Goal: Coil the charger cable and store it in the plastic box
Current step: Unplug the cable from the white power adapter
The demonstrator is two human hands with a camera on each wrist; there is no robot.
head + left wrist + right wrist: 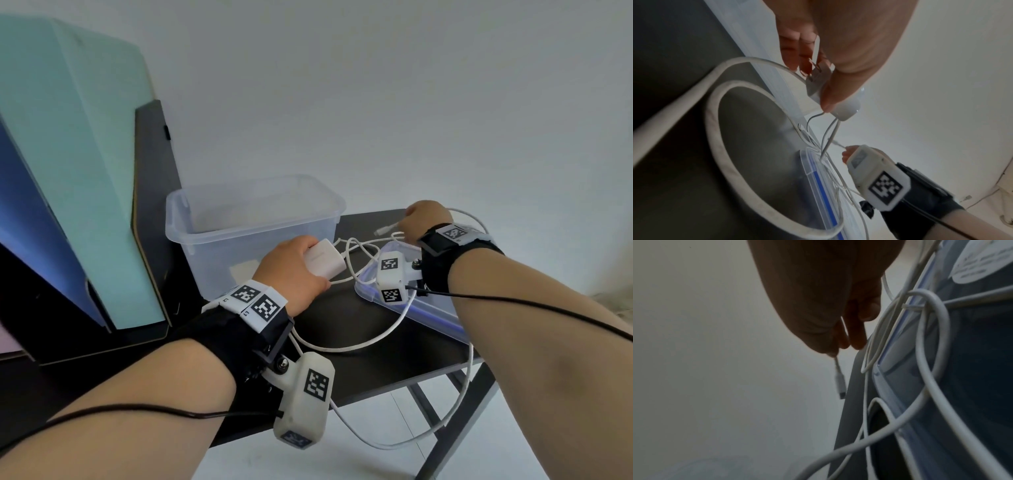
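Label on box lid blurred, unreadable; left hand grips charger.

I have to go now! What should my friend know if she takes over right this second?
Left hand grips the white charger brick beside the clear plastic box.
Right hand pinches the cable near its plug end.
The cable sprawls loose over the box lid and off the table edge.
Done: both ends held.
Left: coil it and put it in the box.

Dark table against white wall
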